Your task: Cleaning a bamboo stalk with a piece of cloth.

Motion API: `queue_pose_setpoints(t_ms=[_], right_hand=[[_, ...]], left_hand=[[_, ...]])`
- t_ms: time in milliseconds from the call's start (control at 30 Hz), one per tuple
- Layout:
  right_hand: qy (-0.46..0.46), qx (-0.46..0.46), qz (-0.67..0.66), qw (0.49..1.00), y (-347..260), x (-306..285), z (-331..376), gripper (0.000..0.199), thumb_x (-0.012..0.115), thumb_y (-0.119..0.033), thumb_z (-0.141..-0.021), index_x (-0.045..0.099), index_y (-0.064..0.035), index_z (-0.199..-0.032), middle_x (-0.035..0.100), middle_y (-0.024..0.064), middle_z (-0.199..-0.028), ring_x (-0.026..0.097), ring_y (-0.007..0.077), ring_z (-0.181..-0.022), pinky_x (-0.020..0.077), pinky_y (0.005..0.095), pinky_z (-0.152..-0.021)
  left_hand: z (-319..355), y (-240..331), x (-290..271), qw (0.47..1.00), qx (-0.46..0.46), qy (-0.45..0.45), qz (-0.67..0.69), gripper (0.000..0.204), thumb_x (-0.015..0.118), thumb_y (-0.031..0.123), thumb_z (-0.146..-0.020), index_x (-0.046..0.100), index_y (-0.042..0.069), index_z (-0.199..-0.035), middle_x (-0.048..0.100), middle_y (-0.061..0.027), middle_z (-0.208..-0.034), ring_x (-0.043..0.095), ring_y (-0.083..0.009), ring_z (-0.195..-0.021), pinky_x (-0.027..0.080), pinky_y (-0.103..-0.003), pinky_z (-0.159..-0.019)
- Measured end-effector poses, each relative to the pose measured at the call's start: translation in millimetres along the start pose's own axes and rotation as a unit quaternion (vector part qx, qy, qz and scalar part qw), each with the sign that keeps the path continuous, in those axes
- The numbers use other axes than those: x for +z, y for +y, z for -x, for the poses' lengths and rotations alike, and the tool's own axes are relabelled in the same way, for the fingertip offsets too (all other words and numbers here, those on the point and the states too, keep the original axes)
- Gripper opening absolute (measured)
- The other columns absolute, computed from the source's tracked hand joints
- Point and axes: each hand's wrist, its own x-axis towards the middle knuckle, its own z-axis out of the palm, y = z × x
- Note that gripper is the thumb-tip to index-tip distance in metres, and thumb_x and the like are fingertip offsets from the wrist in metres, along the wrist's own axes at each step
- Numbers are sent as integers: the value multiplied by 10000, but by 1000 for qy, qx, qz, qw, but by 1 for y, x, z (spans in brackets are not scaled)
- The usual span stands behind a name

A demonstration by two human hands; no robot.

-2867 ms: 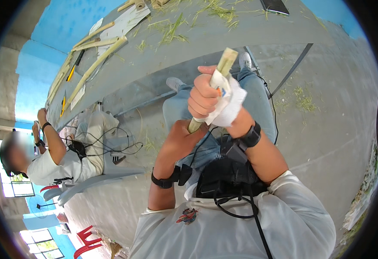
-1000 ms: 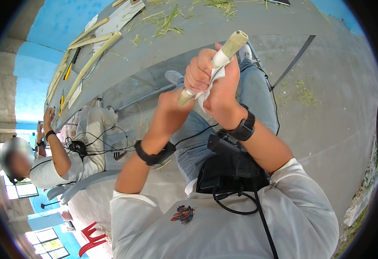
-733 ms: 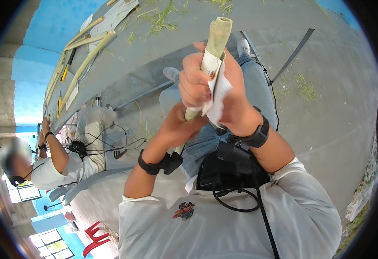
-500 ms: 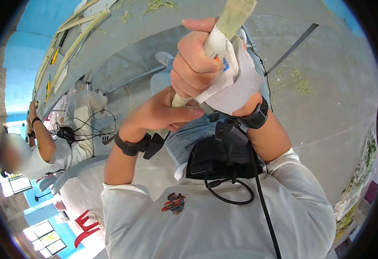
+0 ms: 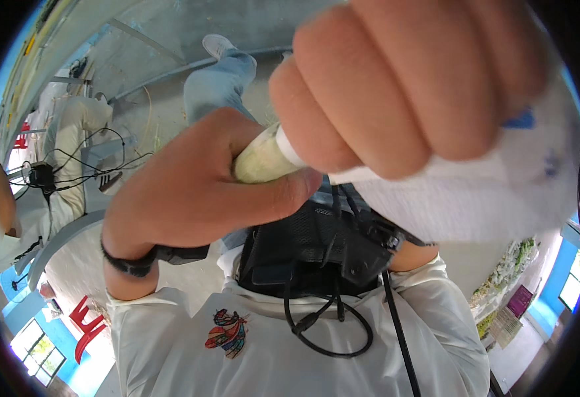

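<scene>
A thick pale green stalk is raised close to the camera, its rounded near end showing between my hands. My left hand is closed round that end, thumb along its underside. My right hand is wrapped tightly around the stalk farther up, over a white paper-like wrap with blue marks that hangs below the fingers. The rest of the stalk is hidden behind the right fist and the wrap.
At the left, another person's arm and pale trousers show beside tangled black cables. A curved grey worktable edge runs along the upper left. A red chair stands lower left.
Both hands and the stalk have come much nearer the camera, the right hand moving rightward. The stalk's upper end has gone out of sight. The view has shifted, leaving less of the worktable visible.
</scene>
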Motion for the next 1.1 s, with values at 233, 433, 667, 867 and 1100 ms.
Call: queue_pose_setpoints(t_ms=[233, 433, 667, 867, 1100], right_hand=[[-4, 1, 122, 992, -9, -17, 4, 470, 287, -189, -957, 357, -193, -492, 316, -28, -456, 324, 135, -418, 297, 258, -442], [-26, 16, 210, 977, -21, -18, -1, 437, 375, -93, -934, 375, -217, -515, 309, -68, -473, 333, 91, -423, 290, 216, -438], [181, -120, 188, 958, -44, 32, 18, 313, 433, 6, -868, 452, -171, -610, 453, -53, -636, 416, 58, -514, 332, 203, -494], [172, -60, 185, 966, -60, 41, 0, 241, 546, -41, -823, 491, -124, -604, 485, -2, -572, 483, 88, -517, 363, 222, -495], [45, -56, 180, 981, -67, 23, 4, 187, 595, -128, -813, 500, -111, -653, 503, 3, -591, 512, 102, -555, 393, 232, -556]], left_hand=[[-9, -4, -5, 999, -25, -23, 11, 273, 699, 252, -851, 645, 18, -721, 531, 13, -527, 463, -70, -462, 332, -281, -447], [-4, -4, -4, 996, -81, 9, -28, 323, 714, 290, -836, 638, 4, -705, 521, -8, -504, 470, -103, -448, 346, -313, -448], [-15, 10, 8, 974, -28, 48, -218, 352, 594, 311, -809, 632, -39, -791, 624, -252, -738, 631, -404, -698, 472, -471, -635], [-7, 3, 22, 961, -10, 136, -240, 327, 587, 271, -812, 628, -50, -863, 639, -250, -833, 650, -421, -762, 503, -458, -665], [-10, -35, 25, 914, 315, 216, -135, 234, 627, 203, -816, 613, -18, -893, 635, -209, -799, 650, -378, -742, 499, -435, -639]])
